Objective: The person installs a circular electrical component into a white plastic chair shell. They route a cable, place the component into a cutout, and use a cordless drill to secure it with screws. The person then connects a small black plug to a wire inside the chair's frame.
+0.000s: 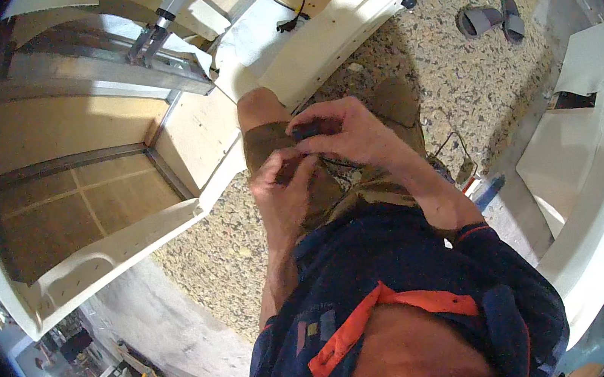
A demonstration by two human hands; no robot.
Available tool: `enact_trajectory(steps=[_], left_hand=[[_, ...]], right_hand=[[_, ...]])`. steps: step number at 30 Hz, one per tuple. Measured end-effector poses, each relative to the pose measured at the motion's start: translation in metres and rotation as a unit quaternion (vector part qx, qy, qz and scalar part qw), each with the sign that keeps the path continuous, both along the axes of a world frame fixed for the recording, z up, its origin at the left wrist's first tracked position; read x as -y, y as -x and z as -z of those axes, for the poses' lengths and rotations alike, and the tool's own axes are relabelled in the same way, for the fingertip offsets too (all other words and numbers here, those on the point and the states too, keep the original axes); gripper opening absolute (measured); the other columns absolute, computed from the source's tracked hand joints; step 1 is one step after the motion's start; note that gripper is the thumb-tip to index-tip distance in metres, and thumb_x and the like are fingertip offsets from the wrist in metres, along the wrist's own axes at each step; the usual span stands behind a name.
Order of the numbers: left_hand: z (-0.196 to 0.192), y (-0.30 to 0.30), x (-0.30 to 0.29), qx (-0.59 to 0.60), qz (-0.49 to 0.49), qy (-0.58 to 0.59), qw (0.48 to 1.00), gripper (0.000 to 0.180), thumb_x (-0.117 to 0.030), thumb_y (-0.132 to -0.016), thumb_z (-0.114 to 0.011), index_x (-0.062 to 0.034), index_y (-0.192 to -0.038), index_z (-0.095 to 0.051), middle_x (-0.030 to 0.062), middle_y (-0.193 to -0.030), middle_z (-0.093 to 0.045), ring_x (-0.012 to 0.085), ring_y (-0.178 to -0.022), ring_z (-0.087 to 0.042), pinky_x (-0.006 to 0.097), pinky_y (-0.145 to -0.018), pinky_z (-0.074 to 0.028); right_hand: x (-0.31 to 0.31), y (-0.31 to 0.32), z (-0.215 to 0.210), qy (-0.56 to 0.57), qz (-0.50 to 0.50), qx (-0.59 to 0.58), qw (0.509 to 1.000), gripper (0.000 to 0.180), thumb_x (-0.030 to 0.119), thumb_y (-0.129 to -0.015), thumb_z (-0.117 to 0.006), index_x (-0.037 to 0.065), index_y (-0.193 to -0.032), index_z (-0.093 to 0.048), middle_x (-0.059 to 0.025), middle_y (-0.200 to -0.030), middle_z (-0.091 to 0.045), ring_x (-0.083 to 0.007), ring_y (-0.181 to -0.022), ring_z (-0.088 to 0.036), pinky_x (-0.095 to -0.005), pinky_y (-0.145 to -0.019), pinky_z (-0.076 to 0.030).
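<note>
My two hands meet above my lap, over the brown shorts. My left hand is closed, its thumb and fingers pinched together close to the right fingertips. With fingers curled, my right hand closes around a small dark thing whose kind I cannot make out. A thin dark strand, perhaps a cord, shows just below the fingers. What lies between the left fingertips is hidden.
Cream upholstered furniture frames stand ahead-left and at right. A metal mechanism and a black cable lie in the left piece. Grey slippers rest on the speckled carpet; a wire loop lies beside my right leg.
</note>
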State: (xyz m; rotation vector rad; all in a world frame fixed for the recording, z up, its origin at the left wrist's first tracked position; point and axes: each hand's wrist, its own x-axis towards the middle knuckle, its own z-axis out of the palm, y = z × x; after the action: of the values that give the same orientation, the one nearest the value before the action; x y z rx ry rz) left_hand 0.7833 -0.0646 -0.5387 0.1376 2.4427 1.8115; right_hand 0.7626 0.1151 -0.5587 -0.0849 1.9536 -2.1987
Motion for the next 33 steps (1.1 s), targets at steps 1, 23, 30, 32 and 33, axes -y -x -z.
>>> enact_trajectory(steps=[1,23,30,32,33], left_hand=[[0.004,0.002,-0.007,0.044,-0.007,-0.054,0.998,0.016,0.001,-0.091,-0.076,0.0007,-0.106,-0.072,0.0025,-0.08,-0.072,0.0071,-0.069,-0.063,0.024,-0.062,-0.05],[-0.011,-0.007,0.054,0.144,0.065,0.076,0.984,0.035,0.005,-0.086,-0.073,-0.0041,-0.12,-0.073,0.005,-0.083,-0.072,0.0089,-0.07,-0.066,0.025,-0.062,-0.053],[-0.016,0.017,0.052,0.016,0.091,0.01,0.996,0.038,0.007,-0.094,-0.065,-0.0028,-0.13,-0.07,0.0066,-0.093,-0.075,0.0118,-0.081,-0.07,0.027,-0.075,-0.056],[-0.02,0.022,0.048,0.027,0.101,-0.043,0.994,0.039,0.005,-0.097,-0.063,-0.0023,-0.135,-0.066,0.0066,-0.097,-0.075,0.0119,-0.086,-0.069,0.027,-0.079,-0.056],[-0.023,0.022,0.046,0.033,0.104,-0.079,0.991,0.04,0.004,-0.099,-0.062,-0.0021,-0.138,-0.063,0.0067,-0.1,-0.074,0.012,-0.088,-0.069,0.027,-0.081,-0.056]], right_hand=[[-0.011,0.007,0.007,0.044,-0.04,-0.013,0.998,0.032,0.017,-0.089,-0.082,0.007,-0.119,-0.077,-0.0032,-0.097,-0.077,-0.0075,-0.085,-0.066,-0.0273,-0.076,-0.056],[-0.058,0.333,0.181,-0.404,0.099,-0.212,0.884,0.018,0.016,-0.083,-0.074,0.003,-0.095,-0.072,-0.0112,-0.086,-0.073,-0.0278,-0.075,-0.07,-0.0425,-0.067,-0.055],[-0.085,0.172,0.03,-0.09,0.078,-0.141,0.983,0.011,0.008,-0.092,-0.073,0.003,-0.101,-0.069,-0.0018,-0.084,-0.07,-0.0097,-0.071,-0.061,-0.027,-0.061,-0.049],[-0.083,0.137,0.0,-0.108,0.079,-0.211,0.968,0.011,0.007,-0.094,-0.072,0.002,-0.103,-0.068,-0.0034,-0.091,-0.073,-0.0078,-0.073,-0.061,-0.0246,-0.063,-0.049],[-0.085,0.12,-0.013,0.021,0.063,-0.172,0.983,0.014,0.008,-0.098,-0.067,0.003,-0.111,-0.064,-0.0075,-0.097,-0.075,-0.01,-0.076,-0.064,-0.0268,-0.065,-0.051]])
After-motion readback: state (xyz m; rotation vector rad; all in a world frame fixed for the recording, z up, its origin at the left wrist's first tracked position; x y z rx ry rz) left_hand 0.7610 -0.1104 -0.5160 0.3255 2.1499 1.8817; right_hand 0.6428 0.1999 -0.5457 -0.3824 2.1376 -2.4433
